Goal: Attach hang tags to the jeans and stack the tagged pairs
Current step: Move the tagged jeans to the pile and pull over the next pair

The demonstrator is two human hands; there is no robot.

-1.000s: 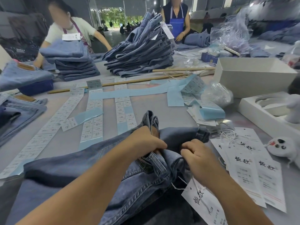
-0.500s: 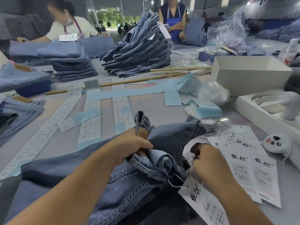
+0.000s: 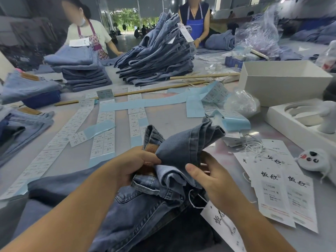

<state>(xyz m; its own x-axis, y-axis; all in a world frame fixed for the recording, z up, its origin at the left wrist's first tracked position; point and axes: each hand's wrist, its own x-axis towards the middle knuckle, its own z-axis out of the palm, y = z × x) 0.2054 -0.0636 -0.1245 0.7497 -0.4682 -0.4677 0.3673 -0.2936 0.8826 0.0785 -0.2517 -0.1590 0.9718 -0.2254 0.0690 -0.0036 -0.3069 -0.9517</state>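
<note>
The left hand (image 3: 134, 164) pinches the bunched waistband of the jeans (image 3: 145, 202) at its leather patch, while the right hand (image 3: 209, 177), fingers loosely spread, cradles the denim fold beside that grip; a hang tag (image 3: 218, 220) already dangles on its string just below, so this pair looks tagged and only needs folding and stacking. Beyond the grip lie spare tags (image 3: 283, 188), label strips (image 3: 103, 135) and the far stack (image 3: 160, 57) on the surface (image 3: 171, 120), crowding any path across

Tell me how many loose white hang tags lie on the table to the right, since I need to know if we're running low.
2 plainly show: one long white printed hang tag nearer the jeans, another overlapping it on the right. More may be hidden beneath.
</note>
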